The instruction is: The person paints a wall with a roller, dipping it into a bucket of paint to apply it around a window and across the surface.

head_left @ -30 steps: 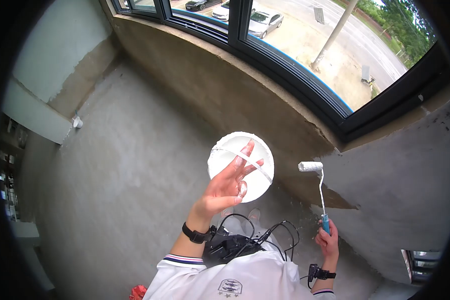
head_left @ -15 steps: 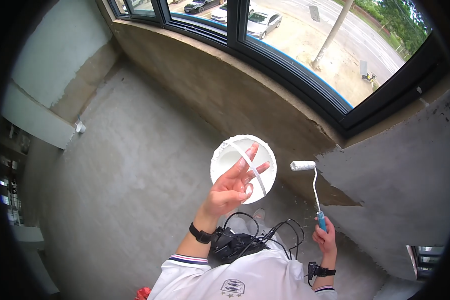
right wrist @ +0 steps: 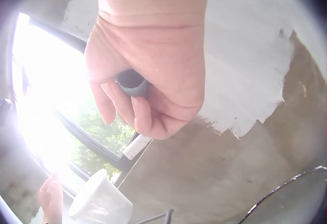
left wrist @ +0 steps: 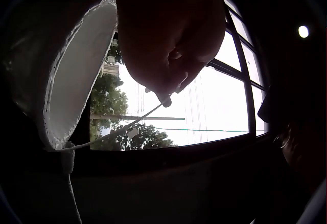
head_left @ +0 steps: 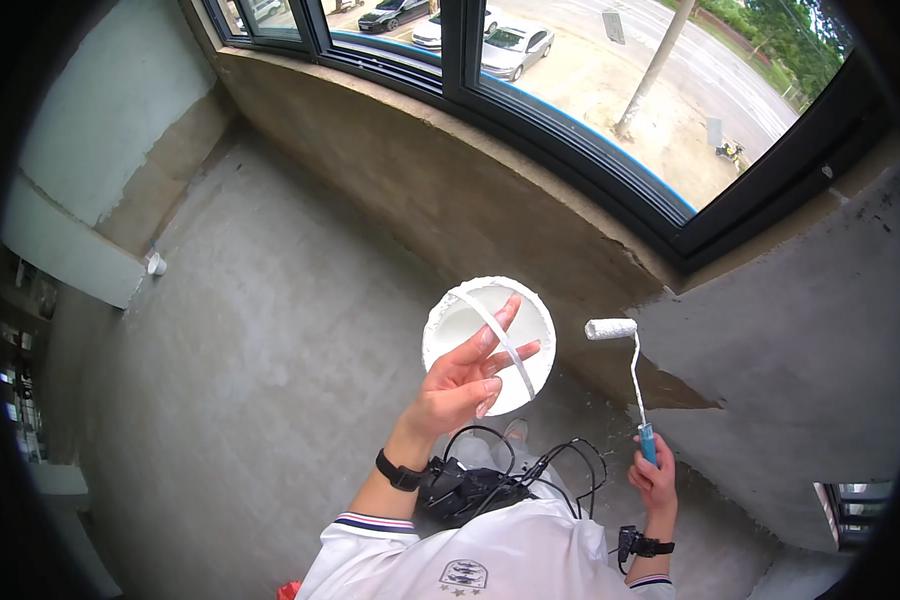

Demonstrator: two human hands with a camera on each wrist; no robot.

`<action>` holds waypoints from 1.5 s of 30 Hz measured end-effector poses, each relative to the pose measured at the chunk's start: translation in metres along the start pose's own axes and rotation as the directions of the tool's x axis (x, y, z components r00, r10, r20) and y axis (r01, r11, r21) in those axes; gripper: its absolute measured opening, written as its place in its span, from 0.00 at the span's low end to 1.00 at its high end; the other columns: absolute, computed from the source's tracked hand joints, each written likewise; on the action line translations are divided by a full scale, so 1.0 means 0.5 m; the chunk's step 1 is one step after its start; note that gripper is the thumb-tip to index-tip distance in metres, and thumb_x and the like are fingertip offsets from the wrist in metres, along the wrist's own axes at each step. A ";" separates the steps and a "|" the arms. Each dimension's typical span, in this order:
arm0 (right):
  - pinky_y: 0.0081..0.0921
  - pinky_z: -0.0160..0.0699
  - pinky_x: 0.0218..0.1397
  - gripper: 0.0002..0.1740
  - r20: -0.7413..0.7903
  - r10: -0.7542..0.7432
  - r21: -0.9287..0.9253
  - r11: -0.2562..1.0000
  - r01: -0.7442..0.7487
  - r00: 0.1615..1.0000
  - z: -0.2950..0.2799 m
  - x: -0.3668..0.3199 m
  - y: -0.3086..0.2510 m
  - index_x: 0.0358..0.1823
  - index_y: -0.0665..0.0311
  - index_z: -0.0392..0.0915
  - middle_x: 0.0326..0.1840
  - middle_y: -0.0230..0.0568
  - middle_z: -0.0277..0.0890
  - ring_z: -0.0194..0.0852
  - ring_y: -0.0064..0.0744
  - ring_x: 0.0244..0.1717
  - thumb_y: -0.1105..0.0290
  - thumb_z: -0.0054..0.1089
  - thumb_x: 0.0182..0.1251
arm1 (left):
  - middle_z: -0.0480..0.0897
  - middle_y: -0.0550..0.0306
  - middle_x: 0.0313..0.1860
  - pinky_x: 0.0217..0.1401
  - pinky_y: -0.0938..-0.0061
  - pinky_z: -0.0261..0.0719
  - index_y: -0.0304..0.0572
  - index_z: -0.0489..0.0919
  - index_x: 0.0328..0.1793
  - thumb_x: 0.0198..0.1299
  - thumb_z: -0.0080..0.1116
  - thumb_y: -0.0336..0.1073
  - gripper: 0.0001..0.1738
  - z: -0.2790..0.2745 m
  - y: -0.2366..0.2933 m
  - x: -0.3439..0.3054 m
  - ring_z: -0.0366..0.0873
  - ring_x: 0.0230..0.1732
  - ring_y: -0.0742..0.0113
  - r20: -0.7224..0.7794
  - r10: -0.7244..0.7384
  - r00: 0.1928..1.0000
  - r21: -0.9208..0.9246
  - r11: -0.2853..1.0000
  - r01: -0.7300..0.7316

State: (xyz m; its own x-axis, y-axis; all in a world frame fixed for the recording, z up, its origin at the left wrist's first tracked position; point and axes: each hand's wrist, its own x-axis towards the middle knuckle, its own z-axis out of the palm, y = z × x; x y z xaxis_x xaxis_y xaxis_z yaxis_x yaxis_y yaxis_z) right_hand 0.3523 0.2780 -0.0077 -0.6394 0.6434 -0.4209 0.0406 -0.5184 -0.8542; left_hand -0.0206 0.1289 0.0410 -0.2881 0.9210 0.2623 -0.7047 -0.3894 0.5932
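A white bucket with a paint-crusted rim hangs in front of the person's body, its open top facing up. My left hand holds it by the white strap handle; index and middle fingers reach out over the opening, with white smears on the skin. In the left wrist view the handle runs taut from the rim up to the dark fingers. Off to the right, my right hand grips the blue handle of a paint roller. Its white sleeve points up toward the wall, apart from the bucket.
A partly coated wall stands on the right, with a bare brown wall below the dark window frame. Black cables loop at the waist. A small white cup stands far left on the grey floor.
The left hand's thumb and curled fingers have shifted slightly, and the bucket sits a little lower in view. The roller has moved only slightly in the right hand.
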 end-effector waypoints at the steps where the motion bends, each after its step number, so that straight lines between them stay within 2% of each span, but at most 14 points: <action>1: 0.15 0.48 0.18 0.23 -0.002 -0.009 -0.019 1.000 0.009 1.000 0.003 -0.002 -0.010 0.58 0.67 0.68 0.21 0.23 0.58 0.49 0.11 0.13 0.73 0.61 0.63 | 0.39 0.47 0.86 0.39 0.81 0.74 0.42 0.50 0.83 0.53 0.49 0.14 0.49 0.004 0.002 0.002 0.56 0.80 0.42 0.003 -0.001 1.000 -0.003 1.000 0.001; 6: 0.15 0.48 0.18 0.24 -0.009 -0.067 -0.126 0.990 0.065 0.998 0.035 -0.005 -0.073 0.57 0.68 0.68 0.21 0.22 0.58 0.49 0.11 0.14 0.72 0.62 0.59 | 0.49 0.43 0.84 0.43 0.81 0.74 0.31 0.52 0.81 0.55 0.55 0.21 0.46 0.006 -0.008 0.013 0.67 0.72 0.47 -0.094 -0.014 0.995 0.157 0.987 0.029; 9: 0.13 0.50 0.22 0.25 -0.028 -0.098 -0.321 0.943 0.084 0.995 0.065 -0.007 -0.119 0.56 0.67 0.70 0.23 0.22 0.60 0.53 0.11 0.19 0.71 0.63 0.57 | 0.57 0.40 0.80 0.43 0.83 0.73 0.26 0.55 0.79 0.52 0.57 0.26 0.45 0.018 0.003 0.025 0.72 0.64 0.54 -0.155 -0.067 0.986 0.184 0.978 0.095; 13: 0.13 0.61 0.32 0.25 -0.007 -0.135 -0.555 0.825 0.108 0.991 0.090 -0.007 -0.136 0.57 0.69 0.74 0.31 0.24 0.69 0.61 0.13 0.29 0.71 0.66 0.58 | 0.66 0.40 0.73 0.42 0.84 0.72 0.24 0.58 0.76 0.49 0.56 0.28 0.44 -0.011 -0.008 0.024 0.73 0.57 0.62 -0.154 -0.041 0.987 0.185 0.980 0.069; 15: 0.16 0.68 0.38 0.24 0.076 -0.178 -0.650 0.737 0.184 0.981 0.107 0.004 -0.143 0.58 0.71 0.76 0.36 0.28 0.75 0.66 0.16 0.33 0.73 0.67 0.59 | 0.72 0.46 0.63 0.42 0.84 0.71 0.26 0.60 0.75 0.50 0.54 0.29 0.42 -0.026 0.001 0.014 0.73 0.53 0.68 -0.217 -0.106 0.970 0.199 0.968 0.150; 18: 0.16 0.68 0.36 0.22 0.175 -0.151 -0.695 0.681 0.231 0.973 0.149 0.018 -0.140 0.56 0.72 0.77 0.32 0.30 0.75 0.66 0.16 0.31 0.73 0.65 0.60 | 0.74 0.54 0.53 0.41 0.83 0.71 0.27 0.61 0.75 0.52 0.53 0.29 0.40 -0.051 0.019 0.006 0.72 0.51 0.72 -0.217 -0.119 0.969 0.238 0.956 0.171; 21: 0.16 0.67 0.39 0.22 0.188 0.019 -0.651 0.751 0.111 0.982 0.218 0.034 -0.135 0.59 0.72 0.75 0.36 0.27 0.74 0.65 0.15 0.35 0.74 0.62 0.64 | 0.73 0.58 0.49 0.41 0.83 0.70 0.29 0.61 0.75 0.53 0.53 0.29 0.39 -0.058 0.033 0.004 0.72 0.49 0.73 -0.168 -0.197 0.966 0.316 0.918 0.242; 23: 0.12 0.59 0.27 0.26 0.224 0.156 -0.598 0.801 0.009 0.962 0.256 0.058 -0.109 0.66 0.70 0.70 0.30 0.24 0.68 0.61 0.11 0.27 0.75 0.58 0.66 | 0.71 0.60 0.47 0.43 0.82 0.69 0.33 0.62 0.74 0.54 0.51 0.27 0.36 -0.048 0.032 0.003 0.70 0.47 0.75 -0.174 -0.224 0.959 0.350 0.896 0.273; 28: 0.14 0.56 0.23 0.28 0.230 0.368 -0.316 0.904 -0.289 0.901 0.348 0.133 -0.025 0.70 0.70 0.64 0.30 0.28 0.69 0.59 0.14 0.22 0.76 0.53 0.68 | 0.64 0.62 0.42 0.47 0.77 0.68 0.41 0.63 0.63 0.57 0.50 0.21 0.26 -0.066 -0.026 -0.022 0.64 0.43 0.75 -0.245 -0.145 0.959 0.400 0.885 0.236; 31: 0.14 0.57 0.22 0.21 0.183 0.423 -0.241 0.894 -0.377 0.887 0.359 0.175 0.017 0.62 0.69 0.70 0.31 0.29 0.71 0.61 0.14 0.20 0.76 0.53 0.67 | 0.62 0.63 0.42 0.51 0.76 0.65 0.43 0.63 0.64 0.54 0.53 0.21 0.29 -0.087 -0.063 -0.036 0.61 0.44 0.75 -0.273 -0.126 0.954 0.374 0.900 0.226; 37: 0.14 0.56 0.19 0.15 0.142 0.455 -0.233 0.878 -0.418 0.879 0.359 0.223 0.072 0.55 0.66 0.72 0.28 0.29 0.70 0.61 0.15 0.17 0.77 0.51 0.67 | 0.59 0.62 0.41 0.50 0.77 0.63 0.41 0.61 0.63 0.54 0.53 0.24 0.29 -0.086 -0.135 -0.060 0.58 0.43 0.73 -0.285 -0.145 0.947 0.479 0.835 0.272; 41: 0.13 0.56 0.19 0.12 0.126 0.348 -0.297 0.907 -0.299 0.929 0.352 0.239 0.118 0.54 0.64 0.73 0.29 0.24 0.69 0.61 0.11 0.18 0.72 0.51 0.72 | 0.59 0.59 0.41 0.46 0.71 0.71 0.38 0.59 0.63 0.54 0.54 0.26 0.29 -0.079 -0.153 -0.077 0.62 0.41 0.70 -0.287 -0.117 0.951 0.502 0.827 0.253; 43: 0.13 0.58 0.20 0.12 0.112 0.337 -0.312 0.905 -0.289 0.935 0.366 0.234 0.127 0.54 0.63 0.73 0.29 0.22 0.69 0.60 0.10 0.19 0.72 0.51 0.73 | 0.62 0.55 0.42 0.44 0.69 0.73 0.37 0.58 0.63 0.54 0.54 0.26 0.30 -0.084 -0.145 -0.079 0.64 0.41 0.67 -0.288 -0.116 0.951 0.541 0.800 0.262; 45: 0.12 0.57 0.20 0.13 0.108 0.311 -0.272 0.923 -0.273 0.944 0.379 0.233 0.134 0.55 0.63 0.73 0.31 0.23 0.72 0.61 0.08 0.20 0.71 0.52 0.73 | 0.69 0.40 0.52 0.54 0.63 0.71 0.35 0.59 0.61 0.56 0.55 0.31 0.28 -0.078 -0.123 -0.075 0.68 0.50 0.52 -0.299 -0.128 0.945 0.634 0.713 0.298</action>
State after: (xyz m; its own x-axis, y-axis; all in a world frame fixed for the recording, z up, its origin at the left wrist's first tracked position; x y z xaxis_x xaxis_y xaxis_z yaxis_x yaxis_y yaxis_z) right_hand 0.1353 0.2114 -0.0563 -0.6737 0.3856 -0.6304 0.4208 -0.5010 -0.7563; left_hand 0.0085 0.1188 -0.0350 -0.3760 0.9249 -0.0561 -0.1773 -0.0124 0.9841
